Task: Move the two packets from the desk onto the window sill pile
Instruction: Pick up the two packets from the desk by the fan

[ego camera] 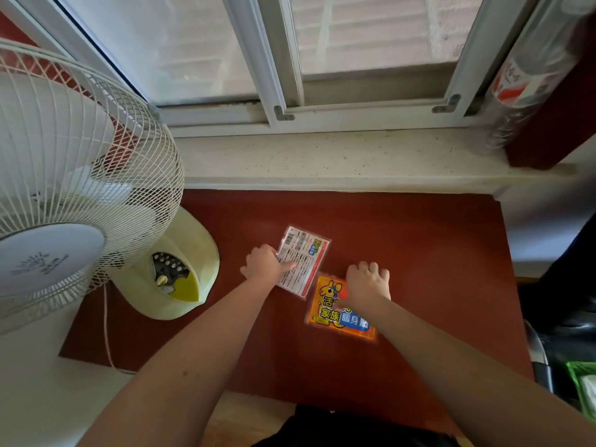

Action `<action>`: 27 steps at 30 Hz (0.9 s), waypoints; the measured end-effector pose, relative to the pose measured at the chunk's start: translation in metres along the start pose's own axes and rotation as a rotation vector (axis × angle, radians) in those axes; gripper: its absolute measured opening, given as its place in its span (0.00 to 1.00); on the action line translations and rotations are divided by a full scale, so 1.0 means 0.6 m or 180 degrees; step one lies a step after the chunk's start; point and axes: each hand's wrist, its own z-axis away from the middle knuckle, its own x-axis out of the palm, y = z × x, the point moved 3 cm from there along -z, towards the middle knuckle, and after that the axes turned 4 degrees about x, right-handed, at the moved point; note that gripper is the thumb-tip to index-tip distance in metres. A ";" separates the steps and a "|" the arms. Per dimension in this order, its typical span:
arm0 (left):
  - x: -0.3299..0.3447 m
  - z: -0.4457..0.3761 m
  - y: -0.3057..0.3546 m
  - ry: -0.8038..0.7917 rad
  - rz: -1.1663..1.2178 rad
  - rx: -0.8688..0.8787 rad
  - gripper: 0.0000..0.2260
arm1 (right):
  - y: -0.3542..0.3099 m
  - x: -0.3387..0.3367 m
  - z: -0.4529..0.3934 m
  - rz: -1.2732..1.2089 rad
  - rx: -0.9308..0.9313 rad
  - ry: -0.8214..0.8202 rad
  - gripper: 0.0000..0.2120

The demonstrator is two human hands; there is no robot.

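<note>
Packets on the desk (403, 253), both under your hands, neither lifted yet.

White packet (304, 261) lies face-down and tilted, just beside and touching or nearly touching the orange packet (338, 312). Your left hand (266, 262) pinches the white one's left edge, thumb on top, fingers seemingly curled beneath. Your right hand (367, 282) rests knuckles-up on the orange one's top edge, fingers bent; whether it grips yet, cannot tell. Judged: both thin, light, glossy film pouches, flexible, likely slick against the smooth desk and against each other. Take each by an edge seam, thumb over and fingers under; flat pressing will only slide them. Window sill (322, 156) sits straight ahead, well apart from the packets; no pile shows on its visible stretch. Fan (80, 188) stands close at left; mind the light film.
</note>
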 end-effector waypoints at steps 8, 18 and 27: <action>-0.008 0.002 0.000 -0.0119 0.0340 0.0148 0.20 | 0.005 -0.003 0.021 -0.0306 -0.0033 0.0238 0.31; -0.031 0.042 -0.024 -0.0674 0.0931 0.0705 0.17 | 0.041 -0.025 0.047 -0.1325 -0.0077 -0.0582 0.09; -0.044 0.097 -0.070 -0.0906 0.2013 0.0868 0.15 | 0.070 -0.019 0.106 -0.3404 0.0401 -0.0546 0.09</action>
